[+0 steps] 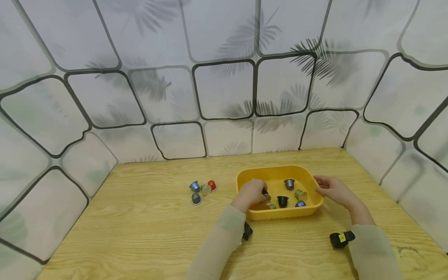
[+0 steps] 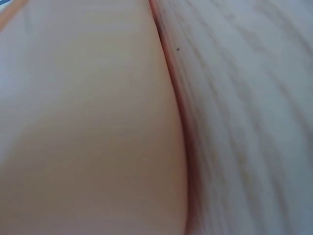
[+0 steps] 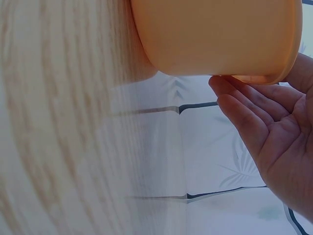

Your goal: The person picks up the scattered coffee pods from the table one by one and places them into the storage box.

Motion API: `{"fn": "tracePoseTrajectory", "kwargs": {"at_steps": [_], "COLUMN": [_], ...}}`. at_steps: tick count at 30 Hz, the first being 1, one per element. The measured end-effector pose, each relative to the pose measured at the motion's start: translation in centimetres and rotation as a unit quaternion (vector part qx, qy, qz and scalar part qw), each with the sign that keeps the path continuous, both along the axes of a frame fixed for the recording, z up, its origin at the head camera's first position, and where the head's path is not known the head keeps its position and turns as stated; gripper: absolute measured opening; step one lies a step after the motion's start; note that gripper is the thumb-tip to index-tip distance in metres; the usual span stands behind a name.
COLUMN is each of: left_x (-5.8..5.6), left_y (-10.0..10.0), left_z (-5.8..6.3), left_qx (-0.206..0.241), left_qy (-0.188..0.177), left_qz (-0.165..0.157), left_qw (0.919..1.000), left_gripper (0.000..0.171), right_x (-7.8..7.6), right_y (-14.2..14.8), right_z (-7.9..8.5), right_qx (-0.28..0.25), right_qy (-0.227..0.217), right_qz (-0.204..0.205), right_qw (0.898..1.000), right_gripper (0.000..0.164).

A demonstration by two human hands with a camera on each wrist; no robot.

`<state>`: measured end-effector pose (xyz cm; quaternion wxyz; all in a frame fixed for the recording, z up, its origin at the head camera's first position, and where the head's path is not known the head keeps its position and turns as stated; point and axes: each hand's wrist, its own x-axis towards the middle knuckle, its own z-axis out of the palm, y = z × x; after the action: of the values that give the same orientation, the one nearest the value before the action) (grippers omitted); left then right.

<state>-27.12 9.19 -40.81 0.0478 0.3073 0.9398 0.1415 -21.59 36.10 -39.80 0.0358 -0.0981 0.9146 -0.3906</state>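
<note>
A yellow plastic tray (image 1: 280,213) holds several coffee capsules, among them a black capsule (image 1: 282,201), a grey-blue capsule (image 1: 289,184), a green capsule (image 1: 300,195) and a blue capsule (image 1: 300,203). My left hand (image 1: 250,194) reaches over the tray's left side and pinches a dark capsule (image 1: 265,192), mostly covered by the fingers. At the tray's right end, my right hand (image 1: 339,191) holds the rim with thumb and fingers. In the right wrist view, that hand's fingers (image 3: 242,115) lie against the tray's outer edge (image 3: 220,44).
Left of the tray, a blue capsule (image 1: 194,186), a pale green capsule (image 1: 205,189), a red capsule (image 1: 211,185) and a dark grey capsule (image 1: 196,198) lie grouped on the wooden table (image 1: 140,225). A patterned curtain (image 1: 224,89) closes off the back and sides.
</note>
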Motion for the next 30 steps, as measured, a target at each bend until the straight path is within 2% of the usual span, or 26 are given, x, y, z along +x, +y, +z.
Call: {"fn": "tracePoseTrajectory", "kwargs": {"at_steps": [14, 30], "left_x": [-0.09, -0.09], "left_y": [0.25, 0.14], "left_z": [-0.13, -0.15], "left_qx": [-0.02, -0.019], "left_qy": [0.004, 0.004], "left_qz": [0.0, -0.006], "left_qw": [0.9998, 0.9998], "left_gripper": [0.009, 0.009], "right_x": [0.07, 0.04], "right_y": [0.11, 0.02], "right_z": [-0.06, 0.0], "right_qx": [-0.008, -0.002], "right_qy": [0.002, 0.001], "right_qz": [0.002, 0.003], "right_qw": [1.0, 1.0], "right_gripper": [0.053, 0.053]}}
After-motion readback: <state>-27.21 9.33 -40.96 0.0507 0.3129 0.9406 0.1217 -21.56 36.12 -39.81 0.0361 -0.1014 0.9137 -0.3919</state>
